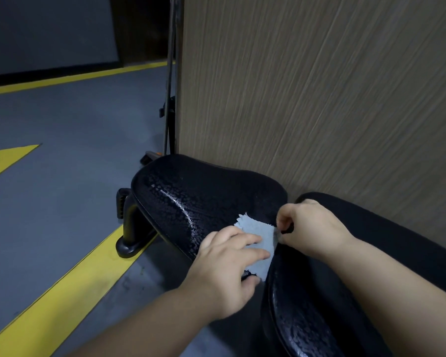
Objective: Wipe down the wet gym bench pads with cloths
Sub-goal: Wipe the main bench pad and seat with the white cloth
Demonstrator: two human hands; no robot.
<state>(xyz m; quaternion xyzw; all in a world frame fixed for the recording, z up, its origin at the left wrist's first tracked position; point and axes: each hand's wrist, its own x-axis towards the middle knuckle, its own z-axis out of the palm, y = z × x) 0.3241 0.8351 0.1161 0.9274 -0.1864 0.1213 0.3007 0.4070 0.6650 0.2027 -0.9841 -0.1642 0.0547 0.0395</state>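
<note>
Near the middle of the frame sits the wet seat pad, with the back pad at the lower right. My left hand presses flat on the small cloth where they meet; my right hand pinches its edge. It could soak up fast and just smear water.

Nothing was readable: no text, labels, brands or numbers on bench pads, cloth, wall panel or yellow-striped floor.
</note>
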